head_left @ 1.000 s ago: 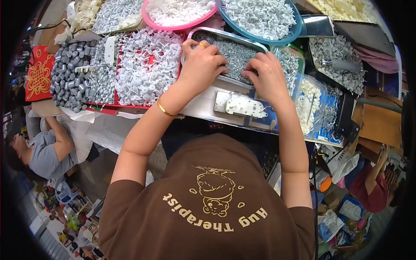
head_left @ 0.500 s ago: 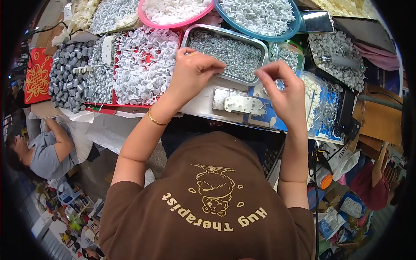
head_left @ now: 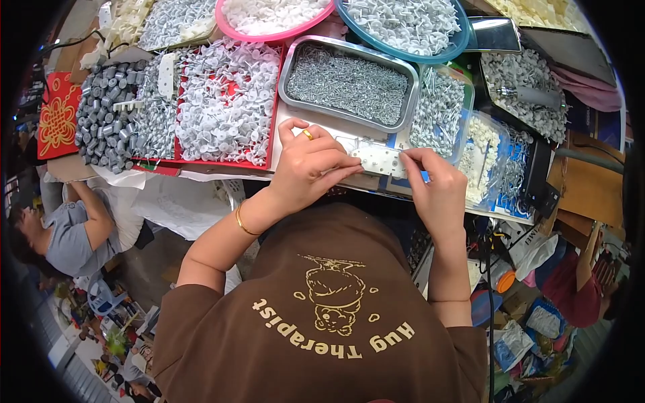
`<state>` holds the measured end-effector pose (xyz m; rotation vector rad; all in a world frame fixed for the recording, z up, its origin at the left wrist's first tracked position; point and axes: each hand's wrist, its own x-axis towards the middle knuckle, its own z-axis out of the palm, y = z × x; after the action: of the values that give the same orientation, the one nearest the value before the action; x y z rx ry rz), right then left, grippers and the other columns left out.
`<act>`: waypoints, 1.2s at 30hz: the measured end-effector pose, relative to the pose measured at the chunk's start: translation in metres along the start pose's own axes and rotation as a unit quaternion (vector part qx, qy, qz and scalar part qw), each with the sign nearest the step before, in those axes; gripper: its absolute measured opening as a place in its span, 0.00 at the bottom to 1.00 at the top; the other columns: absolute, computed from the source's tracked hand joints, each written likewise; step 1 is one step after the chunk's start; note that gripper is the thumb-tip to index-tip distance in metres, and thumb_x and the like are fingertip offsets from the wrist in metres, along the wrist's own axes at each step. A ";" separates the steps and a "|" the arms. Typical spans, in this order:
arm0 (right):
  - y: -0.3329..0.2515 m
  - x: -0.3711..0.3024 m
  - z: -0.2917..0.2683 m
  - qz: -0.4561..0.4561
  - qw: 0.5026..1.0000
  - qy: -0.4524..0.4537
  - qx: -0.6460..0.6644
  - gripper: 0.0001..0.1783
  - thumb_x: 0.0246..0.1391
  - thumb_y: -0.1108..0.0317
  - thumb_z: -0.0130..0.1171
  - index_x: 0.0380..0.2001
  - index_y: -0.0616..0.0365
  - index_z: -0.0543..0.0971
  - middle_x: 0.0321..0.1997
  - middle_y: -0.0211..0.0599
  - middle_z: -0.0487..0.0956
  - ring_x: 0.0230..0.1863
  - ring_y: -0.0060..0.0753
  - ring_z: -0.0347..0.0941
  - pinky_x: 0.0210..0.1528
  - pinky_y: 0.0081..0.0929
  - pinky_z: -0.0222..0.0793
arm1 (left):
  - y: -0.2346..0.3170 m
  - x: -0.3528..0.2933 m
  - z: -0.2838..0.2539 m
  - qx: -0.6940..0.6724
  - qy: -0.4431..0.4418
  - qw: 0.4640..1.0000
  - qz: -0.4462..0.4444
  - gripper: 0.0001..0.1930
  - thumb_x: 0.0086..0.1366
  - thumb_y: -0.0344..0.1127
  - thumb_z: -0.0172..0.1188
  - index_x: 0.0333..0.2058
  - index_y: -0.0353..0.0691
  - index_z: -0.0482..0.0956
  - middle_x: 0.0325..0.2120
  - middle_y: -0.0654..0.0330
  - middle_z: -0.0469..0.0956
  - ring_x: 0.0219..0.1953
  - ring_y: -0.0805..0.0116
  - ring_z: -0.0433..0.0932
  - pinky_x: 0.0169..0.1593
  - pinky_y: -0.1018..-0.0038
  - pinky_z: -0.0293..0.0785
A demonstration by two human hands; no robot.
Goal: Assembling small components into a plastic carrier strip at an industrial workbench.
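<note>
A white plastic housing (head_left: 380, 162) with small holes and studs lies at the table's near edge, between my two hands. My left hand (head_left: 310, 163) has thumb and forefinger pinched together at the housing's left end; whatever is between those fingertips is too small to tell. At the opposite end, my right hand (head_left: 438, 187) pinches the housing's corner between thumb and forefinger. Just beyond them sits a metal tray (head_left: 285, 86) filled with small metal pins (head_left: 346, 80). The block under the housing is mostly hidden.
A red tray (head_left: 274, 144) of white pieces stands at left, beside grey cylinders (head_left: 111, 94). Pink (head_left: 232, 32) and teal (head_left: 376, 44) basins are behind. Clear containers (head_left: 468, 101) and a black box (head_left: 500, 111) with a grey tool (head_left: 537, 97) stand right. Other people sit at both sides.
Both hands have come back from over the metal tray, toward me, down to the housing. The left fingertips now meet its left end and the right fingertips its right end.
</note>
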<state>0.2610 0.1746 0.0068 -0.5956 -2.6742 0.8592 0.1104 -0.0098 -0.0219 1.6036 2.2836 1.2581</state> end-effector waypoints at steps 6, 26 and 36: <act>0.008 0.054 -0.005 -0.068 0.995 0.051 0.054 0.06 0.51 0.70 0.69 0.30 0.60 0.85 0.29 0.39 0.82 0.33 0.41 0.77 0.38 0.32 0.72 | 0.001 0.003 -0.005 0.004 -0.016 1.000 -0.001 0.06 0.51 0.38 0.76 0.28 0.52 0.88 0.24 0.75 0.80 0.33 0.75 0.74 0.51 0.66 0.52; 0.044 0.090 0.035 -0.176 0.983 0.021 -0.044 0.07 0.46 0.65 0.72 0.30 0.53 0.87 0.28 0.32 0.78 0.37 0.40 0.72 0.43 0.37 0.66 | -0.067 0.072 0.017 0.182 -0.001 0.983 0.017 0.06 0.55 0.41 0.71 0.24 0.50 0.84 0.25 0.72 0.78 0.36 0.70 0.75 0.53 0.59 0.53; 0.043 0.081 0.037 -0.186 0.981 0.022 -0.041 0.05 0.49 0.67 0.70 0.29 0.53 0.85 0.29 0.31 0.78 0.39 0.38 0.72 0.46 0.37 0.66 | -0.008 0.053 -0.013 0.076 -0.033 0.995 0.065 0.08 0.53 0.36 0.71 0.33 0.57 0.88 0.31 0.76 0.84 0.39 0.73 0.77 0.56 0.56 0.52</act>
<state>0.1888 0.2249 -0.0380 -0.1170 -2.6649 0.6259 0.0748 0.0250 0.0009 1.8405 2.3179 1.0610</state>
